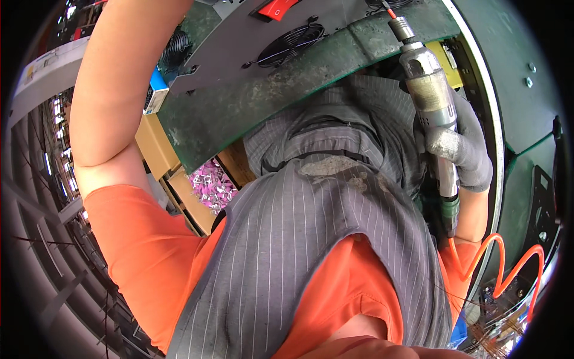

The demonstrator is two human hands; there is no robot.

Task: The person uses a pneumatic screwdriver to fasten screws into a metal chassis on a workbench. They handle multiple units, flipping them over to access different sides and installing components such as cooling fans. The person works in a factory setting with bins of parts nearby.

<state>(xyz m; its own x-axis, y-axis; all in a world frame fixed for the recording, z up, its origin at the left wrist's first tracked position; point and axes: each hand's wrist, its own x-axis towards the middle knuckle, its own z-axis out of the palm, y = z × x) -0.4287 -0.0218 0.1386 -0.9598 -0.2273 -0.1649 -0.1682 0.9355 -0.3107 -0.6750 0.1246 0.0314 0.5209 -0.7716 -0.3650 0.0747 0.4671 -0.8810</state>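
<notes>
My right hand (pixel 469 147), in a grey glove with a worn fingertip, is wrapped round the body of a metal pneumatic screwdriver (pixel 431 99). The tool stands nearly upright in the view, its bit pointing to the top edge. An orange coiled air hose (pixel 495 290) runs from its lower end. The bit's tip lies near a dark fan grille at the top edge; contact cannot be made out. My left arm (pixel 122 72) reaches up past the top edge, so the left hand is out of sight. Before me lies a grey metal panel (pixel 224 63) with a round fan grille (pixel 291 45) and a red rocker switch (pixel 278 8).
The panel rests on a worn green bench top (pixel 206 122). Below its left end are cardboard boxes (pixel 156 146) and many pink-sleeved terminals (pixel 213 185). A small blue and white box (pixel 156 93) sits by my left arm. Dark green metal sheets (pixel 502 66) stand at the right.
</notes>
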